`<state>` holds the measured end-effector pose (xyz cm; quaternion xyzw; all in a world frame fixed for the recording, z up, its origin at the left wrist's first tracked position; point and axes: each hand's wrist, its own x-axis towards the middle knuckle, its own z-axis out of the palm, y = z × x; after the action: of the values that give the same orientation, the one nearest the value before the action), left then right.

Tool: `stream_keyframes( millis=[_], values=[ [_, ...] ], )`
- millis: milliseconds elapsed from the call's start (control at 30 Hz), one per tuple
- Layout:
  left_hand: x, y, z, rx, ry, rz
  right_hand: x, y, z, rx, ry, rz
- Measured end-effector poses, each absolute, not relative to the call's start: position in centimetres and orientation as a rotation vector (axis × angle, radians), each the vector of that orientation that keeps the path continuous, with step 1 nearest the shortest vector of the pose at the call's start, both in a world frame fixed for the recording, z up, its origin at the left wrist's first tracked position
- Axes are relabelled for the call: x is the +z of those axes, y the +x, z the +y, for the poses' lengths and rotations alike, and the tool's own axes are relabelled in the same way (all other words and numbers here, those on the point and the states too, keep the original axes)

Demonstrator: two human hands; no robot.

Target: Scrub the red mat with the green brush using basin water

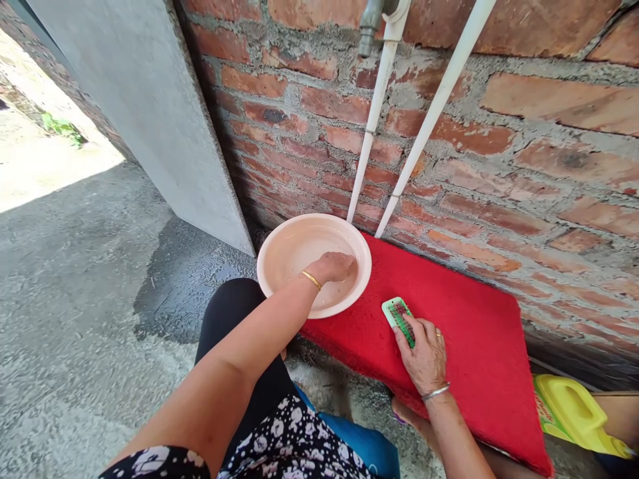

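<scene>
My left hand point(335, 267), with a gold bangle at the wrist, reaches into a pale pink plastic basin point(267, 263) holding clear water. Its fingertips point down near the basin's right inner side. They are hidden, so whether they grip anything cannot be made out. On the red cloth point(479, 332), my right hand point(424, 352) grips a green scrub brush point(398, 313). The brush lies with its bristles up, and they look dark reddish near the fingers. My thumb rests along its near side and the other fingers lie over its right end. The basin stands at the cloth's left end.
A brick wall point(329, 106) runs behind the cloth, with two white pipes point(379, 86) and a metal tap point(368, 33). A grey slab point(150, 100) leans at the left beside wet concrete floor point(184, 286). At the lower right lies a yellow jug point(574, 406).
</scene>
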<state>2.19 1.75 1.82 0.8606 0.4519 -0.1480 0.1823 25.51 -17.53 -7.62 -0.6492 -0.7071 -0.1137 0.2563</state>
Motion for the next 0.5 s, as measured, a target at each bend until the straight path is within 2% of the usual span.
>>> stream_keyframes(
  millis=[500],
  values=[
    [2.00,2.21,1.76,-0.426,2.441,1.279,-7.57,25.41,-17.53,-0.316,-1.769,-1.906]
  ],
)
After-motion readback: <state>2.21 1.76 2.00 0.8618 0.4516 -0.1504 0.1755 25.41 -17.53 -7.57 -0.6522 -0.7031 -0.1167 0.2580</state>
